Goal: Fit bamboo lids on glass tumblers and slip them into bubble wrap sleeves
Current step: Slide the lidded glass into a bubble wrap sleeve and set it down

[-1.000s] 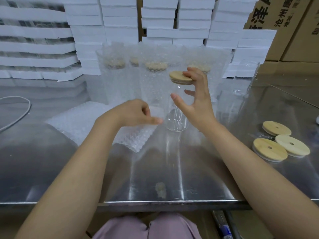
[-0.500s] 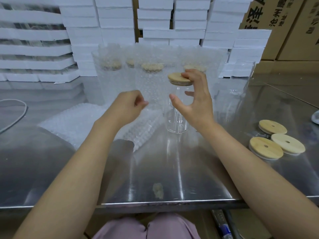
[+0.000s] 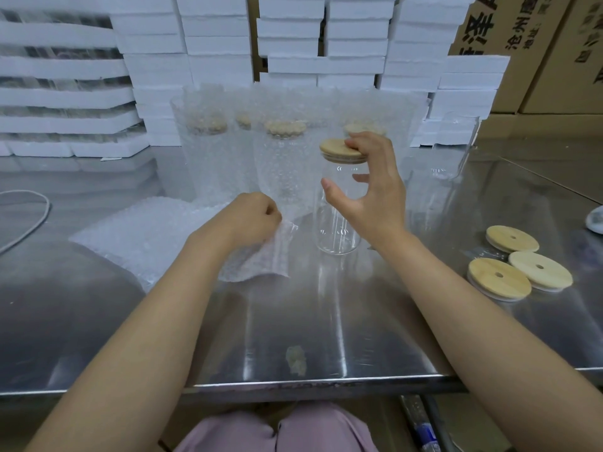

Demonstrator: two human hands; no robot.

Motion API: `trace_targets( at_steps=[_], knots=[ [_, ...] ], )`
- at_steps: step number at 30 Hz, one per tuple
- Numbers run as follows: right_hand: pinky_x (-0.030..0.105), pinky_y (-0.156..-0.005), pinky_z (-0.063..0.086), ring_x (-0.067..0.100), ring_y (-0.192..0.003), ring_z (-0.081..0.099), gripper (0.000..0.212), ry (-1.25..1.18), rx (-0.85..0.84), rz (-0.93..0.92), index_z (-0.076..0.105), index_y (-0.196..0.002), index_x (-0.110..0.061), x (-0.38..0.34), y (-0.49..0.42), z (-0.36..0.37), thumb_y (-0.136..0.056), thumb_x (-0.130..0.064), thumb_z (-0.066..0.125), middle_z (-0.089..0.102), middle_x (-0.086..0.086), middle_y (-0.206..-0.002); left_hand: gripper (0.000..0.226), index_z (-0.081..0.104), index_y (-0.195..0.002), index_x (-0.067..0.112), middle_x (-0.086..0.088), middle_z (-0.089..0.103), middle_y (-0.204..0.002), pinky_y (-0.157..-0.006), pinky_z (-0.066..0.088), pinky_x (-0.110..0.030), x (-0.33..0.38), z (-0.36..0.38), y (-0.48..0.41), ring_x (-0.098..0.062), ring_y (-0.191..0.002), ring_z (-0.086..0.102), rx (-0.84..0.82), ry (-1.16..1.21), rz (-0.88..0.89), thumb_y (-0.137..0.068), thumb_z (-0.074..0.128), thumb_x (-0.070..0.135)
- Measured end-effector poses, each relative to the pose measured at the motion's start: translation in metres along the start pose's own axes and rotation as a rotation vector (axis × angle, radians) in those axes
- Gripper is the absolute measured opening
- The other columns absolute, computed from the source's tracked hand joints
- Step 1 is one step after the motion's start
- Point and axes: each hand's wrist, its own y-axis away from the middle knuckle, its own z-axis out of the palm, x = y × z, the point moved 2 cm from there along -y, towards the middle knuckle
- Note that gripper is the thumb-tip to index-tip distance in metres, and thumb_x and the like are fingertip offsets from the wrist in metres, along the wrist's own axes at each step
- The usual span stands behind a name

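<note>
1. a glass tumbler (image 3: 337, 223) is stood upright on the steel table (image 3: 391, 327), directly under the right hand (image 3: 375, 197), and a bamboo lid (image 3: 339, 151) is seated on its mouth.
2. the lid's right edge is gripped by the curled fingertips of the right hand. the thumb is spread toward the glass wall, and contact there cannot be told.
3. a bubble wrap sleeve (image 3: 261, 259) is pinched in the clenched left hand (image 3: 248, 220), just left of the tumbler. its lower end is draped on the table.
4. a pile of flat sleeves (image 3: 140, 230) is spread to the left of the left hand.
5. wrapped tumblers (image 3: 284, 164) with lids are lined up beyond both hands. a bare tumbler (image 3: 456, 145) is stood beyond and right of the right hand.
6. three loose lids (image 3: 499, 278) are laid well to the right of the right hand.
7. foam boxes (image 3: 215, 44) and cartons (image 3: 554, 60) are stacked at the back.
</note>
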Motion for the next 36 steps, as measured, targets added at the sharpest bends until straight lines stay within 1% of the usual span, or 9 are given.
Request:
trace_targets(
  at_steps=[5,9,12,15,18,21,24,31,36],
  knots=[
    [0.037,-0.068,0.058,0.018,-0.105,0.058,0.055,0.014,0.093,-0.022,0.058,-0.119,-0.004,0.002,-0.002,-0.003,-0.076,-0.035,0.071,0.054,0.01,-0.125,0.043,0.049,-0.074,0.014,-0.004,0.06,-0.079,-0.058,0.036,-0.032,0.012,0.01,0.0,-0.018,-0.067,0.051,0.087,0.047,0.04,-0.093,0.047,0.053],
    [0.03,-0.068,0.057,0.014,-0.106,0.057,0.056,0.04,0.174,-0.016,0.057,-0.119,-0.003,0.007,-0.005,-0.007,-0.076,-0.035,0.072,0.055,0.01,-0.123,0.059,0.047,-0.07,0.022,0.007,0.054,-0.068,-0.057,0.033,-0.029,0.023,0.024,0.007,-0.012,-0.063,0.051,-0.107,-0.025,0.069,-0.07,0.054,0.081],
    [0.03,-0.068,0.057,0.007,-0.107,0.053,0.056,0.004,0.226,0.023,0.056,-0.121,-0.004,0.01,-0.006,-0.01,-0.076,-0.035,0.071,0.053,0.007,-0.123,0.043,0.058,-0.074,0.018,0.006,0.062,-0.075,-0.06,0.041,-0.027,0.023,0.028,0.008,-0.014,-0.07,0.058,-0.212,-0.056,0.088,-0.075,0.067,0.06],
    [0.029,-0.069,0.057,-0.002,-0.106,0.049,0.055,-0.053,0.266,0.045,0.054,-0.121,-0.005,0.01,-0.007,-0.011,-0.078,-0.034,0.07,0.048,0.0,-0.122,0.024,0.064,-0.077,0.008,0.0,0.066,-0.073,-0.066,0.044,-0.028,0.021,0.024,0.007,-0.018,-0.07,0.06,-0.197,0.005,0.08,-0.085,0.061,0.03],
    [0.03,-0.068,0.057,-0.003,-0.105,0.049,0.054,-0.104,0.297,0.063,0.054,-0.12,-0.004,0.009,-0.007,-0.011,-0.078,-0.034,0.068,0.047,-0.001,-0.12,0.024,0.062,-0.072,0.013,0.008,0.065,-0.054,-0.058,0.045,-0.019,0.019,0.018,0.008,-0.007,-0.056,0.06,-0.266,0.158,0.052,-0.092,0.059,0.025],
    [0.036,-0.065,0.058,0.007,-0.104,0.052,0.049,-0.164,0.327,0.077,0.053,-0.118,-0.007,0.009,-0.007,-0.011,-0.08,-0.034,0.066,0.047,0.002,-0.118,0.022,0.065,-0.078,0.01,0.004,0.068,-0.061,-0.053,0.048,-0.014,0.017,0.015,0.011,-0.004,-0.056,0.063,-0.341,0.343,0.035,-0.095,0.06,0.022],
    [0.034,-0.064,0.057,0.022,-0.104,0.057,0.039,-0.233,0.345,0.111,0.047,-0.115,-0.025,0.01,-0.009,-0.012,-0.081,-0.034,0.066,0.049,0.008,-0.118,0.016,0.066,-0.083,0.003,-0.006,0.07,-0.071,-0.062,0.055,-0.017,0.017,0.014,0.012,-0.009,-0.062,0.065,-0.377,0.445,-0.031,-0.095,0.06,0.014],
    [0.015,-0.067,0.047,0.025,-0.099,0.056,0.04,-0.424,0.384,0.195,0.043,-0.112,-0.014,0.008,-0.009,-0.006,-0.081,-0.03,0.063,0.049,0.028,-0.119,0.017,0.058,-0.072,0.005,-0.009,0.068,-0.068,-0.067,0.06,-0.025,0.02,0.011,0.01,-0.012,-0.059,0.067,-0.193,0.592,-0.107,-0.089,0.059,0.0],
    [0.056,-0.077,0.055,0.016,-0.099,0.054,0.04,-0.585,0.353,0.342,0.038,-0.103,-0.022,0.002,-0.003,0.002,-0.076,-0.036,0.065,0.046,0.02,-0.118,0.012,0.064,-0.096,-0.009,-0.012,0.066,-0.087,-0.062,0.055,-0.017,0.017,0.006,0.01,-0.01,-0.067,0.069,-0.207,0.802,-0.123,-0.084,0.067,-0.006]
  ],
)
